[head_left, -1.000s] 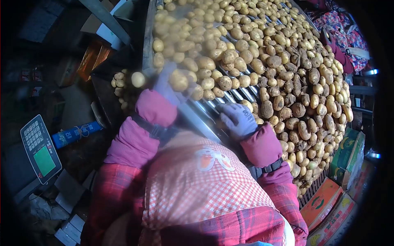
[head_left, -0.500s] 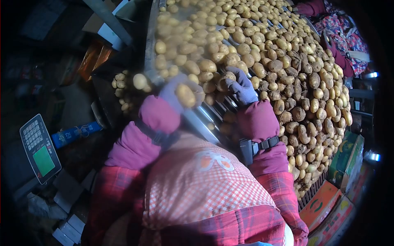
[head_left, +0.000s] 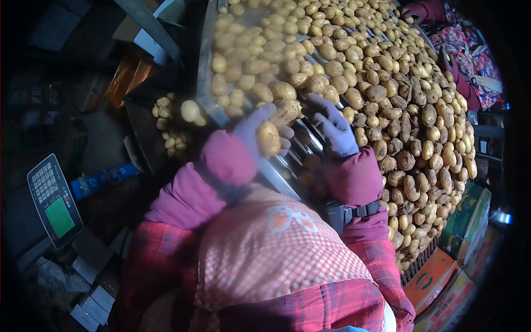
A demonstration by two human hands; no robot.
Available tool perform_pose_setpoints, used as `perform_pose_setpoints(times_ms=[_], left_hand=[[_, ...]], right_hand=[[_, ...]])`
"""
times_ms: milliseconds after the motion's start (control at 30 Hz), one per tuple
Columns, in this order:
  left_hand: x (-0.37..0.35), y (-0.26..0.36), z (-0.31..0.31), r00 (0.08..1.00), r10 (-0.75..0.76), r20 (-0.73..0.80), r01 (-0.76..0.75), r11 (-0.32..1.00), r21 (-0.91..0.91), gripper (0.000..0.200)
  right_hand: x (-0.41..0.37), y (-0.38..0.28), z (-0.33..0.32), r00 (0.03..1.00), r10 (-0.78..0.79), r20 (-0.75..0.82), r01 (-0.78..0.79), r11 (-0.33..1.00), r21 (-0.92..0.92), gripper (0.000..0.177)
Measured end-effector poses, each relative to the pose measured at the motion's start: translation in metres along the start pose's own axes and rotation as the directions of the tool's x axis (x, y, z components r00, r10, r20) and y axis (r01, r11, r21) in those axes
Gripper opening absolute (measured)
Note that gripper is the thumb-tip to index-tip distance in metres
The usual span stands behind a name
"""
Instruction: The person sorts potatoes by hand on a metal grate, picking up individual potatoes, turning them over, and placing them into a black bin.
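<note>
My left hand [head_left: 253, 128], in a lavender glove, is closed on a potato [head_left: 269, 138] above the near edge of the metal roller table. A larger, dirt-speckled potato [head_left: 286, 112] sits right at its fingertips. To the right, my right hand [head_left: 335, 130], gloved the same way, reaches over the bare metal rollers [head_left: 305, 135]. Its fingers are extended and apart, with nothing between them, close beside that larger potato. Beyond both hands the rollers are covered in potatoes [head_left: 332, 52], cleaner ones on the left and soil-covered ones on the right.
Left of the table, more potatoes [head_left: 168, 124] lie in a dark container. A scale display [head_left: 54, 200] stands at the far left near a blue box [head_left: 105, 180]. Cardboard boxes [head_left: 431, 279] are stacked at lower right. At upper right a co-worker's sleeve [head_left: 462, 88] reaches toward the pile.
My left hand has shifted right with its potato. The right hand's fingers have come off a potato and straightened. The larger potato now lies at my left fingertips.
</note>
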State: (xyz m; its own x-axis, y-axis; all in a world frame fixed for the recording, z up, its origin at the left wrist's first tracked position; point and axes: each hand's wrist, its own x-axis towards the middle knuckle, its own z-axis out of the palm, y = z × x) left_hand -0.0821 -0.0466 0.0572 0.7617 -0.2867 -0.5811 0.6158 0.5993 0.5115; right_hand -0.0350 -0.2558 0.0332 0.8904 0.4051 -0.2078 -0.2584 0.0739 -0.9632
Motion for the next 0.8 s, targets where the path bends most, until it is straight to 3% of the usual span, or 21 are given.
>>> perform_pose_setpoints(times_ms=[100,133,200,267,333,367,400,467,500,533,567,667,700,800], left_hand=[[0.0,-0.01,-0.006,0.967,0.238,0.089,-0.254,0.93,0.267,0.043],[0.0,-0.009,-0.008,0.975,0.213,0.063,-0.222,0.954,0.2,0.043],[0.004,-0.005,-0.012,0.988,0.152,0.029,-0.153,0.986,0.059,0.043],[0.008,-0.003,-0.019,0.98,0.198,0.012,-0.198,0.977,0.079,0.04],[0.013,0.005,-0.023,0.977,0.211,0.014,-0.211,0.977,0.017,0.038],[0.011,0.008,-0.022,0.986,0.151,-0.074,-0.16,0.977,-0.139,0.035],[0.011,0.01,-0.023,0.987,0.14,-0.08,-0.15,0.978,-0.142,0.035],[0.013,0.015,-0.024,0.989,0.116,-0.089,-0.128,0.98,-0.149,0.034],[0.012,0.014,-0.02,0.983,0.136,-0.122,-0.162,0.958,-0.238,0.035],[0.014,0.014,-0.022,0.989,0.097,-0.111,-0.125,0.951,-0.283,0.036],[0.019,0.013,-0.027,0.993,0.058,-0.1,-0.088,0.941,-0.326,0.037],[0.024,0.01,-0.037,0.998,0.043,-0.051,-0.059,0.926,-0.373,0.038],[0.025,0.01,-0.039,0.998,0.054,-0.031,-0.061,0.924,-0.377,0.039],[0.027,0.009,-0.032,0.987,0.044,-0.153,-0.108,0.893,-0.438,0.038]], right_hand=[[-0.004,-0.006,0.005,0.992,0.121,-0.025,-0.116,0.983,0.145,0.043],[-0.005,-0.005,0.005,0.984,0.175,-0.026,-0.168,0.97,0.176,0.042],[-0.016,0.003,0.014,0.984,0.127,0.125,-0.116,0.989,-0.091,0.039],[-0.023,0.016,0.026,0.987,0.079,0.142,-0.017,0.921,-0.389,0.037],[-0.023,0.01,0.023,0.986,0.091,0.143,-0.031,0.927,-0.373,0.036],[-0.021,0.005,0.022,0.985,0.096,0.147,-0.037,0.931,-0.362,0.036],[-0.018,-0.008,0.022,0.995,0.103,0.008,-0.098,0.966,-0.241,0.035],[0.004,-0.019,0.014,0.966,-0.026,-0.256,-0.061,0.943,-0.328,0.041],[0.018,-0.012,0.002,0.924,-0.299,-0.239,0.076,0.756,-0.651,0.045],[0.032,0.0,-0.01,0.835,-0.536,-0.121,0.155,0.441,-0.884,0.05],[0.043,0.008,-0.012,0.84,-0.54,-0.058,0.196,0.402,-0.894,0.057],[0.055,0.013,-0.013,0.88,-0.474,0.028,0.071,0.075,-0.995,0.058],[0.053,0.012,-0.014,0.908,-0.418,0.037,0.117,0.167,-0.979,0.058],[0.026,0.011,-0.004,0.919,-0.298,0.259,0.359,0.361,-0.861,0.059]])
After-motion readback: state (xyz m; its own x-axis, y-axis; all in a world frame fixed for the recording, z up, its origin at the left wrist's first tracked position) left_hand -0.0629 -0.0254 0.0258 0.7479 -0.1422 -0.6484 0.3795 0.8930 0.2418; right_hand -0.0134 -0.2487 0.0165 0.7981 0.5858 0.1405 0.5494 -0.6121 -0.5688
